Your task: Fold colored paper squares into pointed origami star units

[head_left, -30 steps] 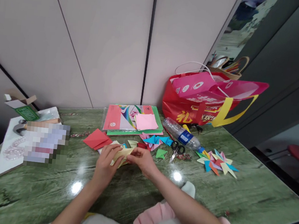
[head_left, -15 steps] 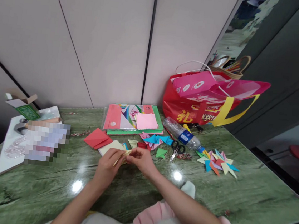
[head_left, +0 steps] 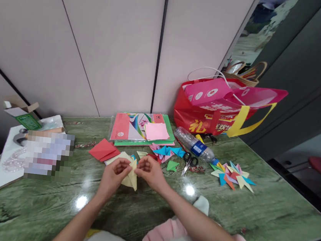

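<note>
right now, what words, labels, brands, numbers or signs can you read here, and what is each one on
"礼": yellow character on the red bag; its other lettering is too blurred or creased to read surely.
Bottle label: too small.
Green box: too small.
Paper pack: too small.
Pink packaging: too small.
Yellow paper in hand: no text visible.

The left hand [head_left: 114,174] and right hand [head_left: 152,172] are partly hiding pale yellow paper [head_left: 132,181]; pixelation is obscuring one item [head_left: 48,156]; the bottom edge is cropping the table [head_left: 43,207].
</note>
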Action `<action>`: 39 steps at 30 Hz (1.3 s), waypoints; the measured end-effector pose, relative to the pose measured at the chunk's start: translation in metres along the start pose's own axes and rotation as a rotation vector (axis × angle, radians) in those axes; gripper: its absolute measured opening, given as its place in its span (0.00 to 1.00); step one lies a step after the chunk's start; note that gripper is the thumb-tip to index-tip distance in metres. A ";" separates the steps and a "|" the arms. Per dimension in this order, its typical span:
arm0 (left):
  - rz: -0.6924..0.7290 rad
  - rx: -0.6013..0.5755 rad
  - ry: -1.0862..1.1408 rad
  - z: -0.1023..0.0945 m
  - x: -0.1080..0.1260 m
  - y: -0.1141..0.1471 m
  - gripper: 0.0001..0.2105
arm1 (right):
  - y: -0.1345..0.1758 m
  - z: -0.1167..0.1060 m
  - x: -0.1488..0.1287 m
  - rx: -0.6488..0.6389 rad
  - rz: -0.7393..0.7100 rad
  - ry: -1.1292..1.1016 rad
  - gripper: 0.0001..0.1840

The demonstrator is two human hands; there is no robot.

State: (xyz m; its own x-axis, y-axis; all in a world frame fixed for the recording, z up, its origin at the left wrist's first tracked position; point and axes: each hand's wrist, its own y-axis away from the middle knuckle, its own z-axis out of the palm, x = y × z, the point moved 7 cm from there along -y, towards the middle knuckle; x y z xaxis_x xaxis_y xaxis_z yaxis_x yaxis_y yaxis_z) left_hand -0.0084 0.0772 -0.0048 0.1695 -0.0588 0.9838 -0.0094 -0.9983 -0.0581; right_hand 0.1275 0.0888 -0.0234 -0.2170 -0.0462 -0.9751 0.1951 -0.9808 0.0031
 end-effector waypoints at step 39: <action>-0.427 -0.103 0.277 0.004 -0.017 0.005 0.25 | 0.000 0.004 -0.018 -0.313 -0.201 0.352 0.09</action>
State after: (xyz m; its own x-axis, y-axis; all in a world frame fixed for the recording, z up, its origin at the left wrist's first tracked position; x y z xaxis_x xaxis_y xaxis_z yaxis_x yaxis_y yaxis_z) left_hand -0.0070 0.0736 -0.0229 -0.0876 0.3694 0.9251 -0.0960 -0.9275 0.3613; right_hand 0.1273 0.0892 -0.0047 0.0454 0.2571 -0.9653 0.4712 -0.8576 -0.2063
